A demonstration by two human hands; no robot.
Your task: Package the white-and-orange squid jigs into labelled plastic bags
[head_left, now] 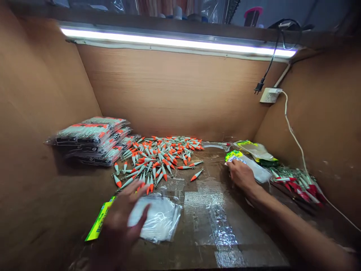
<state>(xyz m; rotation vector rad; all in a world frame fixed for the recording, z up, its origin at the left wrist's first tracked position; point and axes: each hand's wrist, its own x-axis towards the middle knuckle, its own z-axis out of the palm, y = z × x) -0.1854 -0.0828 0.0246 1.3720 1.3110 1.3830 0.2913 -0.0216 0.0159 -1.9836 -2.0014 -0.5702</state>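
My left hand (pixel 125 212), blurred, hovers with thumb and fingers spread above a stack of clear plastic bags (pixel 160 218). A yellow printed header card (pixel 98 224) lies partly behind that hand. On the right, my right hand (pixel 241 174) has its fingers curled at the header end of a white plastic bag (pixel 258 169) with a yellow printed top. Its fingertips are partly hidden. Beyond my left hand is a heap of squid-jig lures (pixel 158 158), pale with orange ends and wire hooks. One loose lure (pixel 197 175) lies near the middle.
Stacked packs of lures (pixel 90 139) stand at the left wall. Another yellow-topped bag (pixel 256 150) and a pile of red-and-white lures (pixel 301 184) lie at right. A white cord (pixel 290 128) runs down from the outlet (pixel 270 95); a black plug (pixel 259 86) hangs nearby.
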